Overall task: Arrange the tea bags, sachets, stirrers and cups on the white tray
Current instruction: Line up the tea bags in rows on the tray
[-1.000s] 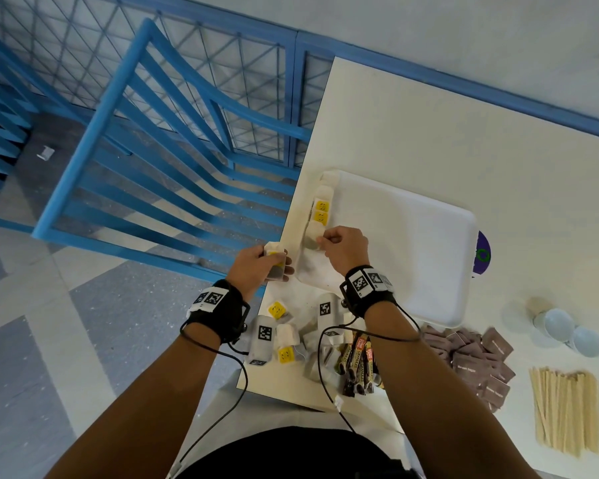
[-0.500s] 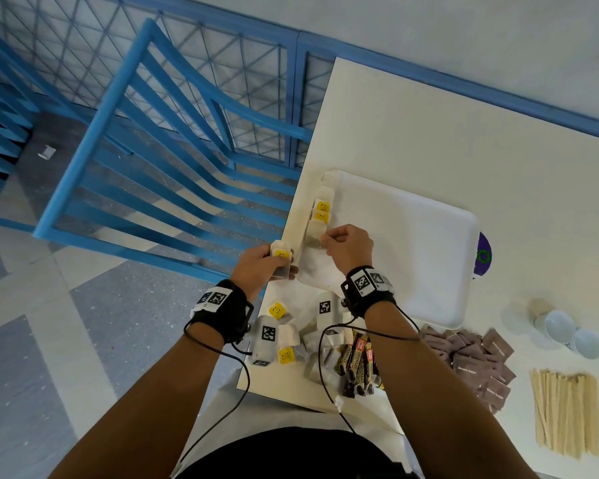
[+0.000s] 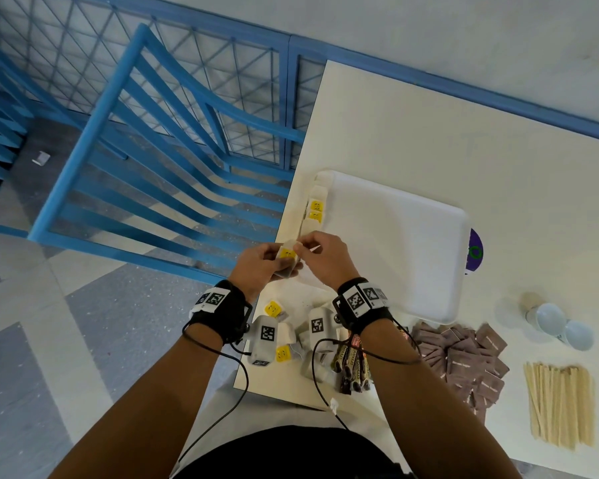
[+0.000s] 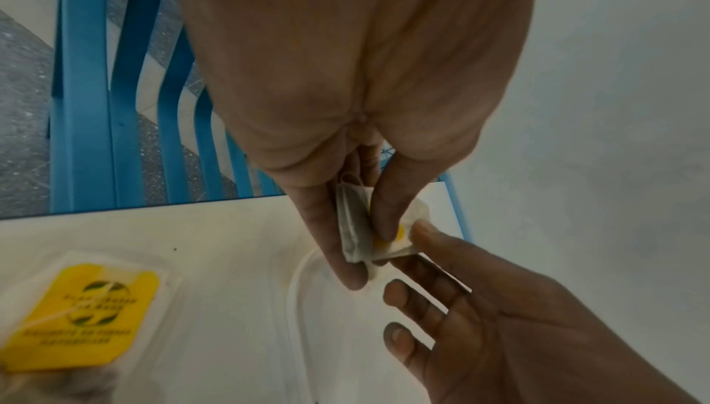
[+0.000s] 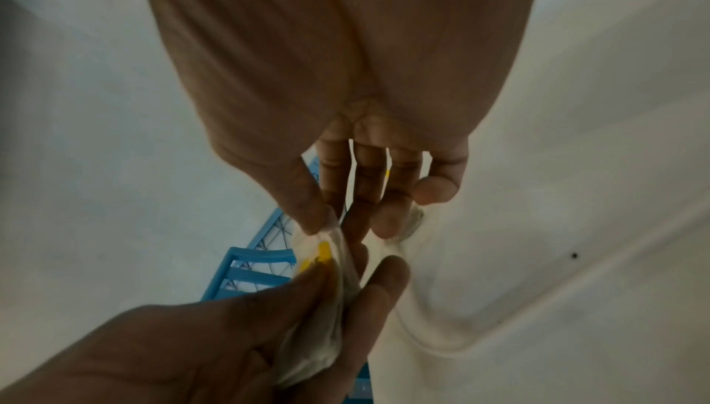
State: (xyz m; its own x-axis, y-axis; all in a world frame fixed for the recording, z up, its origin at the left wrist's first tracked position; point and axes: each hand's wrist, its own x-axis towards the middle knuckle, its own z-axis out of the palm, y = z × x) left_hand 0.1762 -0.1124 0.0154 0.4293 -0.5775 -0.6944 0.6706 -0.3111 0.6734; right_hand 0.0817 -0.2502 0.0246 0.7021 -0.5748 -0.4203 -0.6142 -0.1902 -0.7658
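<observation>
A tea bag (image 3: 287, 254) with a yellow tag is held over the table's left edge, just off the near left corner of the white tray (image 3: 395, 257). My left hand (image 3: 280, 262) grips it between thumb and fingers, seemingly with another bag behind it (image 4: 355, 230). My right hand (image 3: 300, 247) pinches its upper corner between thumb and forefinger (image 5: 321, 222). Several tea bags (image 3: 316, 210) lie in a row along the tray's left rim. Two more tea bags (image 3: 273, 308) lie on the table near my wrists.
Brown sachets (image 3: 464, 357) are heaped near the table's front, dark stick sachets (image 3: 351, 368) beside my right forearm. Wooden stirrers (image 3: 561, 402) lie at the front right, two cups (image 3: 550, 319) behind them. A blue chair (image 3: 153, 160) stands left of the table.
My right hand has left the tea bags at the tray's left rim and come back to my left hand. It now pinches the tea bag held there. The left hand rose slightly.
</observation>
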